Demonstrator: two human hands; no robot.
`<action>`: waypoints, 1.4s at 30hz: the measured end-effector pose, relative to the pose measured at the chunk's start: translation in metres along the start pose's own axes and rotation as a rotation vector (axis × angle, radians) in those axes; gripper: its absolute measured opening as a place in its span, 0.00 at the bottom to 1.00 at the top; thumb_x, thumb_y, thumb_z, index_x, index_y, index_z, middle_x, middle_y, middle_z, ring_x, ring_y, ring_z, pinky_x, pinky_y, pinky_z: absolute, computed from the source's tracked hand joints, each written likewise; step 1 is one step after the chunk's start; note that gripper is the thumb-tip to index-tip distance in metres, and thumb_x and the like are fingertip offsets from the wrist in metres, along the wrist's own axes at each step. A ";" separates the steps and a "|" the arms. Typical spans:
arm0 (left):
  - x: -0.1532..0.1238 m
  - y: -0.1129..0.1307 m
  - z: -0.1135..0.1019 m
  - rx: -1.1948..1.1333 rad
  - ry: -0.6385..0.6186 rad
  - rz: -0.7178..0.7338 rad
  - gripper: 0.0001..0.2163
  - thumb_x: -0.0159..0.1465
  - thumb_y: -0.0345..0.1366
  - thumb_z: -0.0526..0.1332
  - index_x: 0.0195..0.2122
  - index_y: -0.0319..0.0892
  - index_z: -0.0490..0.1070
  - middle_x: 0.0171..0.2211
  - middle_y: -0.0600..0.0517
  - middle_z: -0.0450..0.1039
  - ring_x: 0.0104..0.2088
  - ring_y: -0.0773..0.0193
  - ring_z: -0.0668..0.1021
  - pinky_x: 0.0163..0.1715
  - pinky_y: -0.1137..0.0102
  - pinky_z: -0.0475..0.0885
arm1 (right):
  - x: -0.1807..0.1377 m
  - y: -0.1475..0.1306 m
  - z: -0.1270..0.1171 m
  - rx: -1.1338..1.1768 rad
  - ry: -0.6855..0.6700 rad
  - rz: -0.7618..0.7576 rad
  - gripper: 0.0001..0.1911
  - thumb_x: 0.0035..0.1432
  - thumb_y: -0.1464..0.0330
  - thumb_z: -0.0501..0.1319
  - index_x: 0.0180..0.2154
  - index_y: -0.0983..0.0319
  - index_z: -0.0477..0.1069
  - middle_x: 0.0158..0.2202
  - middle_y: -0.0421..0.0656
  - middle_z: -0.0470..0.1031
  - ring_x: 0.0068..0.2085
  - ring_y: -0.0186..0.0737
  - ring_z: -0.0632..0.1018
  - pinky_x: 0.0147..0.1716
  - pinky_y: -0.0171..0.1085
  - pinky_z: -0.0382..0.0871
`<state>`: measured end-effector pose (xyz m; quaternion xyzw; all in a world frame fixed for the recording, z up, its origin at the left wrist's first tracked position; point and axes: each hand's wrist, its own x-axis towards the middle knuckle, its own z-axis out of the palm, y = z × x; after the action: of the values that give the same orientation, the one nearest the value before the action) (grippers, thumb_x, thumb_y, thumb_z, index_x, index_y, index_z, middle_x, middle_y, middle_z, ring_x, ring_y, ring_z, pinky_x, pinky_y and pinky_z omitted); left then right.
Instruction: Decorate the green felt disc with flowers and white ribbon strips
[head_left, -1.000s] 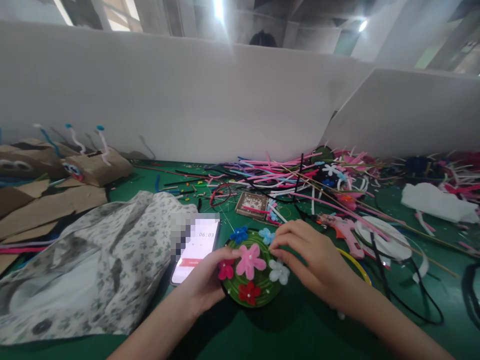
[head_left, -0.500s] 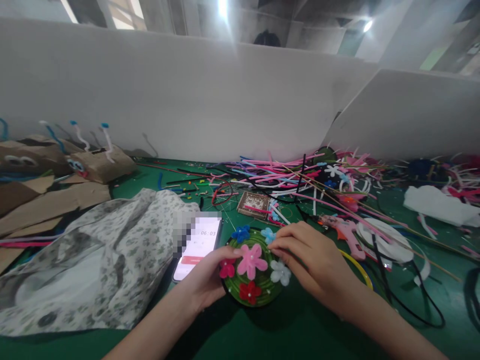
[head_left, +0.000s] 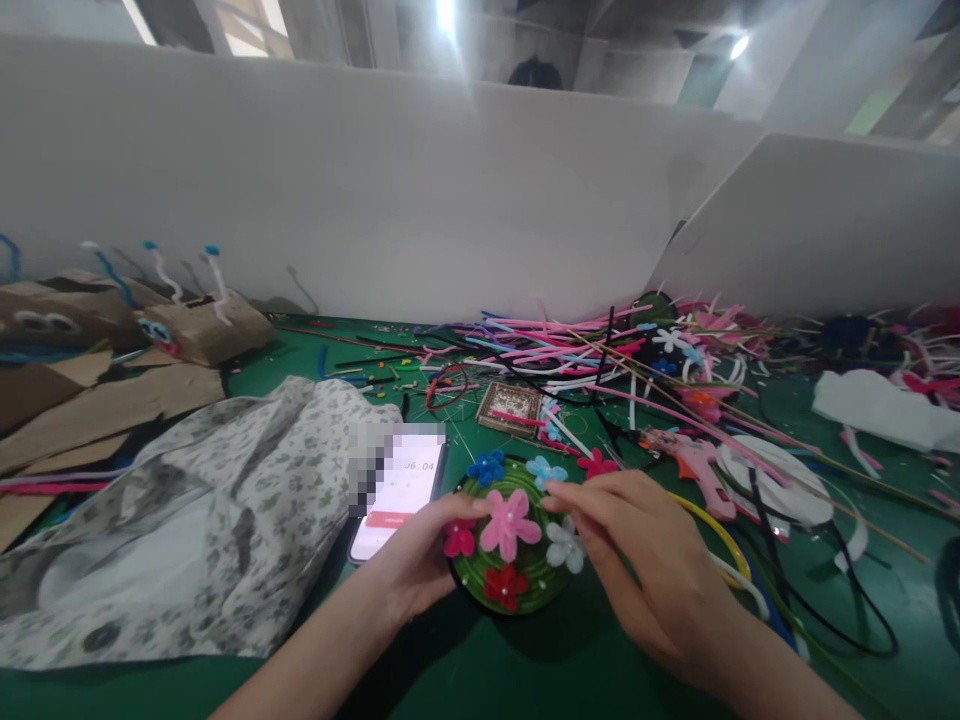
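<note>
We sit at a green tabletop, its far edge closed off by a tall white partition, with a second pale panel angled in on the right. Above them, the blurred room shows two bright ceiling lights and a dark rounded shape that we cannot identify.

Just above the near part of the table we have a green coiled disc bearing felt-like flowers in pink, red, crimson, white and two blues. Our left hand pinches its left rim, thumb on top and fingers beneath. Our right hand bends over the right side, fingertips by the light-blue flower and the white flower; whether they grip anything, we cannot tell.

Left of the disc lie a lit smartphone and a crumpled floral cloth. Cardboard pieces and a cardboard creature with pipe-cleaner feelers sit further left. Along the partition sprawls a heap of pipe cleaners, with a small ornate square plaque in front. To our right, a pink glue gun rests against a white ribbon roll.
</note>
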<state>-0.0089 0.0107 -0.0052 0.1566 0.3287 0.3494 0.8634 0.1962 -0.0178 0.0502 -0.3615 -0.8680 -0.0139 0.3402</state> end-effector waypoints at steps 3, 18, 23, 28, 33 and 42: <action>0.000 0.001 0.000 0.009 0.010 -0.003 0.09 0.46 0.31 0.68 0.29 0.34 0.79 0.28 0.47 0.80 0.29 0.63 0.79 0.38 0.71 0.73 | 0.001 0.000 0.001 0.015 0.022 0.017 0.17 0.60 0.79 0.53 0.50 0.66 0.67 0.38 0.47 0.75 0.39 0.39 0.72 0.39 0.39 0.69; -0.002 0.000 0.002 0.050 0.007 -0.006 0.12 0.44 0.33 0.69 0.30 0.33 0.79 0.28 0.45 0.80 0.30 0.59 0.79 0.39 0.68 0.73 | -0.002 -0.003 -0.001 0.023 0.051 0.011 0.14 0.58 0.79 0.53 0.46 0.66 0.68 0.39 0.45 0.74 0.40 0.38 0.71 0.40 0.39 0.66; -0.002 -0.001 0.002 0.048 0.030 0.001 0.09 0.46 0.32 0.68 0.28 0.33 0.79 0.27 0.45 0.80 0.29 0.60 0.79 0.38 0.68 0.73 | -0.003 -0.005 -0.001 0.050 0.000 0.020 0.17 0.58 0.79 0.51 0.48 0.63 0.66 0.40 0.44 0.75 0.41 0.38 0.71 0.41 0.40 0.65; -0.002 -0.002 0.002 0.041 0.004 -0.009 0.08 0.47 0.31 0.67 0.28 0.33 0.79 0.27 0.45 0.80 0.29 0.60 0.80 0.38 0.68 0.73 | -0.004 -0.004 -0.001 0.043 0.017 0.026 0.17 0.57 0.79 0.52 0.47 0.64 0.66 0.41 0.45 0.74 0.42 0.39 0.71 0.42 0.42 0.66; 0.000 -0.002 0.002 0.045 0.019 0.014 0.07 0.50 0.31 0.65 0.29 0.32 0.78 0.28 0.44 0.80 0.29 0.60 0.80 0.36 0.69 0.73 | -0.006 -0.007 -0.007 0.097 0.073 0.016 0.20 0.55 0.80 0.54 0.49 0.63 0.65 0.42 0.46 0.75 0.43 0.41 0.73 0.41 0.42 0.67; 0.007 0.012 0.000 -0.147 0.254 0.355 0.06 0.57 0.30 0.61 0.35 0.37 0.75 0.30 0.50 0.80 0.30 0.61 0.81 0.36 0.68 0.76 | -0.020 -0.045 0.072 0.207 -0.273 -0.037 0.02 0.60 0.70 0.57 0.37 0.60 0.68 0.29 0.40 0.73 0.32 0.39 0.71 0.27 0.37 0.63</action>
<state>-0.0109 0.0241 -0.0025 0.1035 0.3758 0.5356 0.7491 0.1355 -0.0442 -0.0071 -0.3071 -0.9094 0.1183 0.2544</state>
